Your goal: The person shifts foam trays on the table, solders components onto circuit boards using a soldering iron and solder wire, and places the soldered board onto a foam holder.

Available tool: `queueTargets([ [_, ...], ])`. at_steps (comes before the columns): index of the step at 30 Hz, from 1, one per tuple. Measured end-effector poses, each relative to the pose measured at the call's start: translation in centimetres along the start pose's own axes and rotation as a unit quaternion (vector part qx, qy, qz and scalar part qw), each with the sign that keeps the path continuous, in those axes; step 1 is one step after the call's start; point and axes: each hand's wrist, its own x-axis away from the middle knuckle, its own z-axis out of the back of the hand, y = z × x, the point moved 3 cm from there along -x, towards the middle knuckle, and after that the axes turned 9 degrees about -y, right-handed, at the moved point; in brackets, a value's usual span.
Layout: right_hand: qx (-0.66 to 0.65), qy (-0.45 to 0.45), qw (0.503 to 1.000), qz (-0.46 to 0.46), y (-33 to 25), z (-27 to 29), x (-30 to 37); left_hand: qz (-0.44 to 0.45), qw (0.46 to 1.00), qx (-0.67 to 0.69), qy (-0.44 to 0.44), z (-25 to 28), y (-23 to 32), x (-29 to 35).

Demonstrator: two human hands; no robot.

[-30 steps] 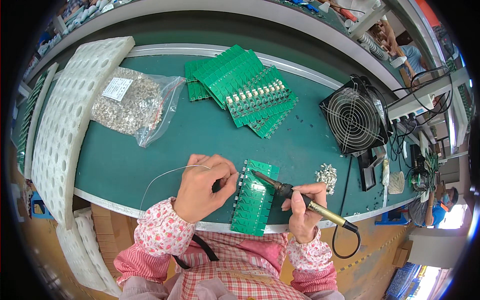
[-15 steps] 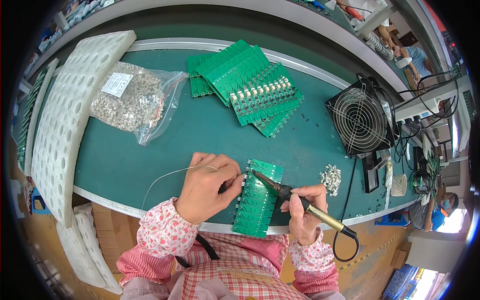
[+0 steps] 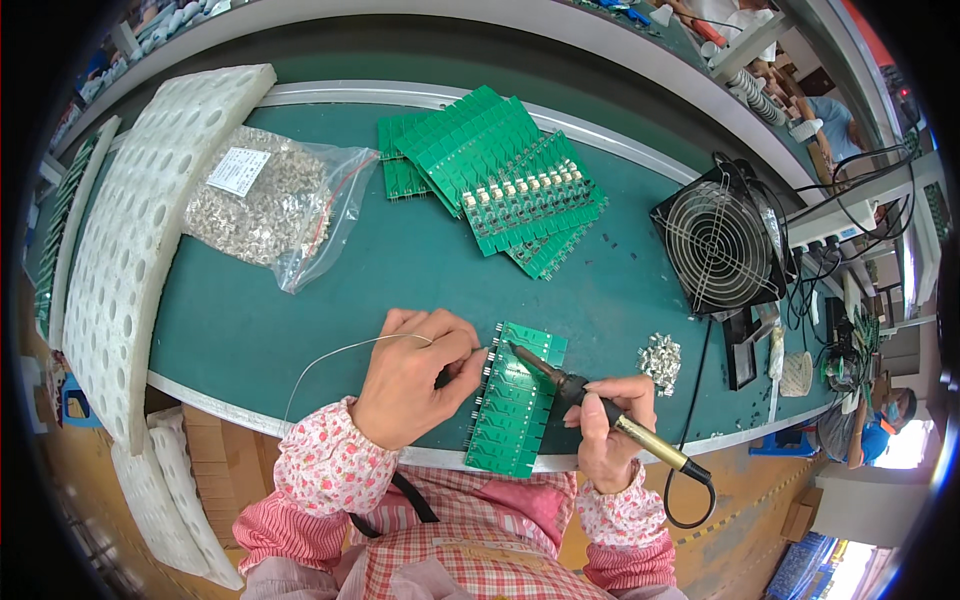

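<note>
A green circuit board panel (image 3: 513,405) lies near the table's front edge, with a row of small pins along its left side. My right hand (image 3: 612,425) grips a soldering iron (image 3: 565,385) like a pen, its dark tip over the upper part of the board. Whether the tip touches the board I cannot tell. At the board's left edge, my left hand (image 3: 418,375) pinches a thin solder wire (image 3: 335,351), which loops back over the hand toward my sleeve. The wire's front end is hard to see between the fingertips.
Stacked green circuit boards (image 3: 490,170) lie at the back. Left of them are a clear bag of small metal parts (image 3: 265,200) and a white foam tray (image 3: 160,230). At the right stand a black fan (image 3: 715,240) and a pile of small parts (image 3: 660,362).
The soldering iron's tip has shifted slightly right, away from the pin row. My left hand and the solder wire stay in nearly the same place.
</note>
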Motion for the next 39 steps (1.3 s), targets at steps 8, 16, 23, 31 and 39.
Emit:
queueTargets([
  [8, -0.044, 0.022, 0.998, -0.026, 0.2, 0.0, -0.3, -0.007, 1.0, -0.023, -0.014, -0.1, 0.0, -0.2],
  [16, -0.044, 0.005, 0.999, -0.031, 0.2, 0.1, -0.5, -0.014, 0.999, -0.044, -0.007, -0.3, 0.0, -0.2],
  [23, -0.023, -0.002, 1.0, -0.015, 0.2, 0.0, -0.4, -0.024, 0.998, -0.057, 0.0, -0.3, 0.0, 0.0],
  [31, -0.066, 0.087, 0.994, -0.021, -0.1, 0.6, 0.9, 0.009, 1.0, 0.009, 0.022, -0.1, 0.4, 1.5],
  [39, -0.035, 0.005, 0.999, -0.022, -0.2, 0.4, 1.0, 0.02, 1.0, -0.01, 0.006, -0.4, 0.4, 1.4],
])
